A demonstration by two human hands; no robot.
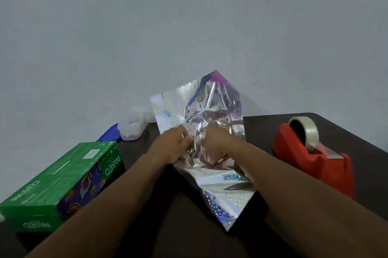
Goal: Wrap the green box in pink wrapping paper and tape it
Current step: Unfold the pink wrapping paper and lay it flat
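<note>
A shiny holographic sheet of wrapping paper [201, 110], silver on the side facing me with a pink corner at its top, stands crumpled above the middle of the dark table. My left hand [172, 144] grips its crumpled middle from the left. My right hand [214, 138] grips it from the right, close beside the left. The sheet's lower corner lies on the table toward me. The green tissue box [63, 182] lies on its side at the left edge of the table, apart from the paper and both hands.
A red tape dispenser [312, 157] with a roll of clear tape stands at the right. A clear plastic container [132, 129] and a blue lid [110, 135] sit at the back left. The dark table [180, 232] meets a pale wall behind.
</note>
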